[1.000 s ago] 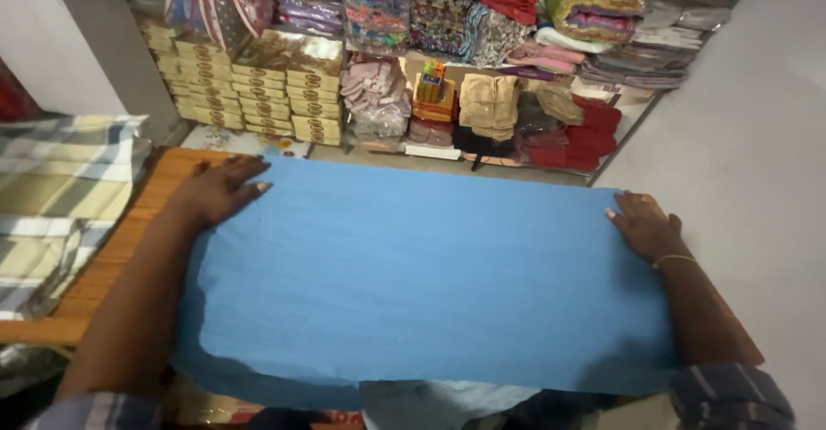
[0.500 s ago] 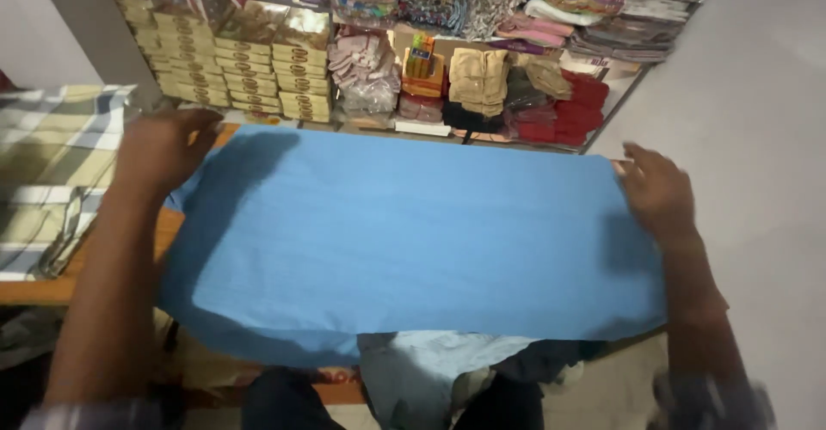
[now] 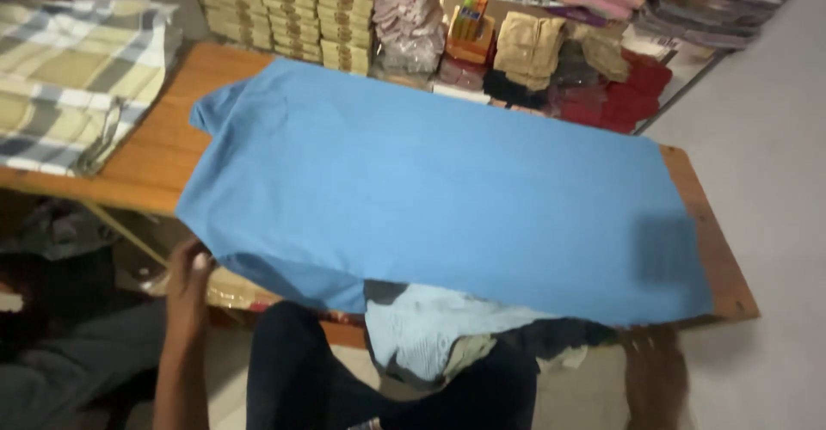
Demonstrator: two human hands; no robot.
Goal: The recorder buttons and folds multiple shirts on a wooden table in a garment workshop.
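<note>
A blue cloth (image 3: 430,181) lies spread flat over a long wooden table (image 3: 155,159), its near edge hanging over the front. My left hand (image 3: 191,277) is under the near left corner of the cloth with its fingertips at the hem; whether it grips the hem is unclear. My right hand (image 3: 656,370) is blurred and sits below the table's front edge, just under the cloth's near right corner and apart from it.
A folded checked cloth (image 3: 69,77) lies on the table's left end. Behind the table are stacked yellow boxes (image 3: 284,9) and piles of folded fabrics (image 3: 551,60). A heap of clothes (image 3: 430,331) sits below the front edge by my legs. Grey floor lies to the right.
Both hands left the cloth's far corners and dropped to its near edge. The view tilted down, so the whole table now shows.
</note>
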